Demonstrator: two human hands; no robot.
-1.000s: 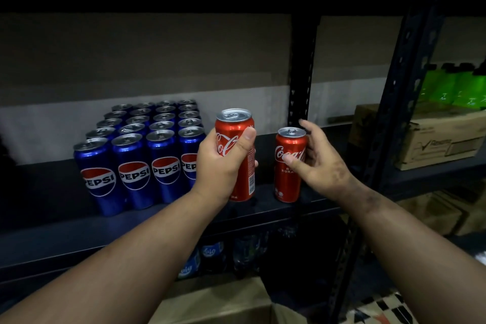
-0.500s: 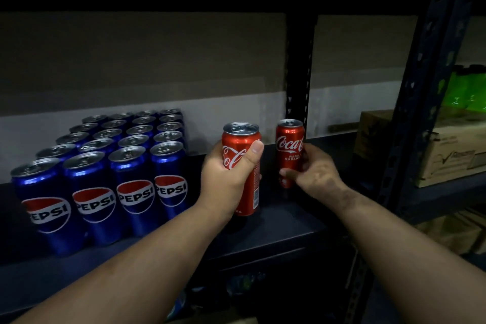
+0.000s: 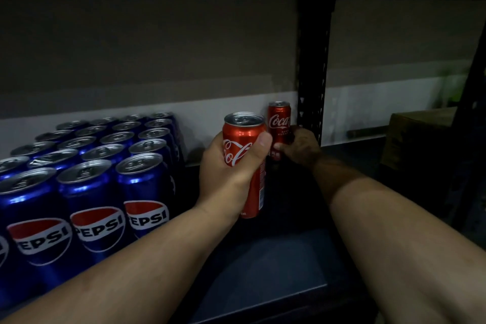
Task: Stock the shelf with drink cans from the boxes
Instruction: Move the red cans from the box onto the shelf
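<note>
My left hand (image 3: 231,173) grips a red Coca-Cola can (image 3: 246,134) upright over the middle of the dark shelf (image 3: 265,265). Behind it my right hand (image 3: 299,148) holds a second red Coca-Cola can (image 3: 278,121) upright, deep at the shelf's back beside the black upright post (image 3: 313,81). Whether either can touches the shelf board is hidden by my hands. A block of several blue Pepsi cans (image 3: 97,192) stands in rows on the shelf's left part.
A cardboard box (image 3: 415,139) sits on the neighbouring shelf bay at the right, in shadow. The shelf above casts a dark band across the top. Bare shelf board lies between the Pepsi block and the post.
My right hand has carried its can from the shelf's front to the back by the post. My left hand has moved its can a little deeper. The view has closed in on the shelf.
</note>
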